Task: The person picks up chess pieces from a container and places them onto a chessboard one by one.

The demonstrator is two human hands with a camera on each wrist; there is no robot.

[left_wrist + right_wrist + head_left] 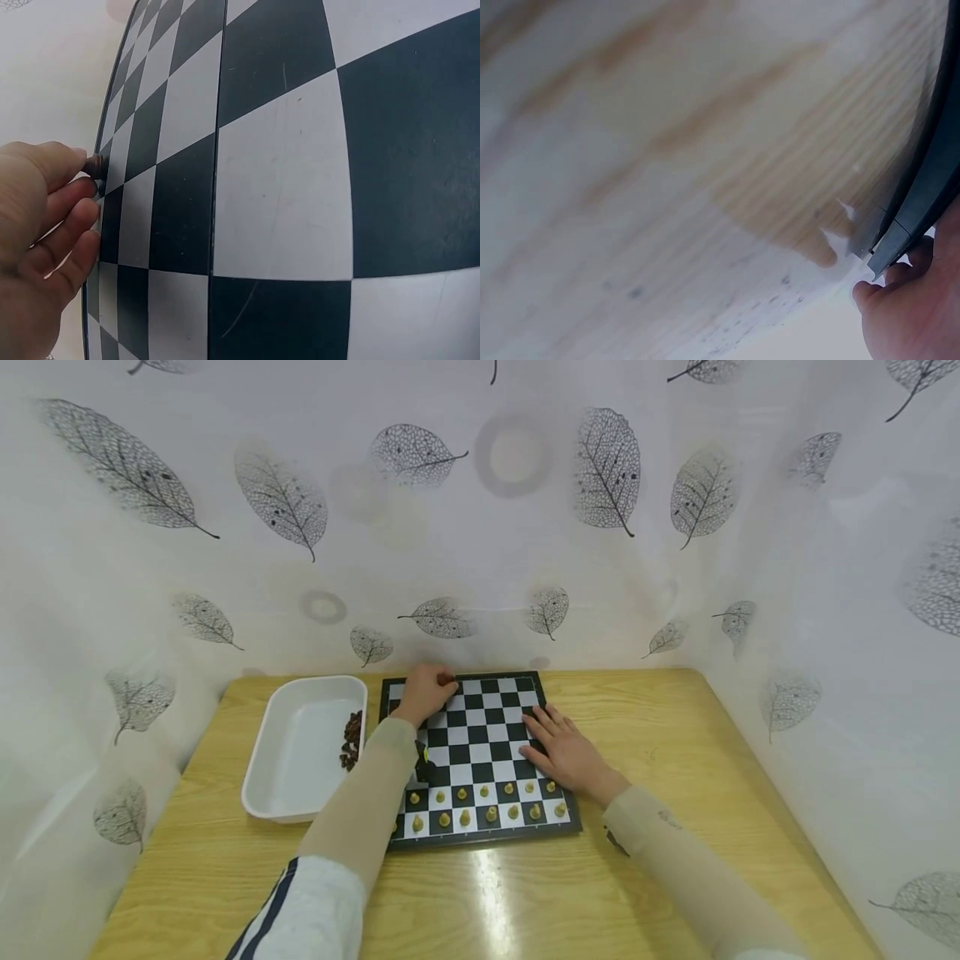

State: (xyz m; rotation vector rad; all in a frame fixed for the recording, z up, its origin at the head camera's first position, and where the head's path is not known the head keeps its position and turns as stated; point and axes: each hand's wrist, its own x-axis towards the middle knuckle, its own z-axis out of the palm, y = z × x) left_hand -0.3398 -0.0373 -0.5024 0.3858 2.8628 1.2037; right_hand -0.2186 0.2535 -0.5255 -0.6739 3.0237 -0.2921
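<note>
In the head view, a black-and-white chessboard (480, 752) lies open on the table. My left hand (426, 692) is over its far edge, left of the middle. Thumb and fingertips pinch a small dark brown chess piece (94, 166) right at the board's surface, as the left wrist view shows. The right hand (564, 750) rests with spread fingers on the board's right edge; the right wrist view has it beside the dark rim (907, 225). Gold chess pieces (491, 814) stand in two rows along the near side. My left forearm hides part of the board's left side.
Left of the board stands a white tray (292, 760), with a pile of dark brown chess pieces (351, 739) along its right side. Both sit on a wooden table (637, 727). A pale curtain (510, 543) with leaf prints hangs behind and at the sides.
</note>
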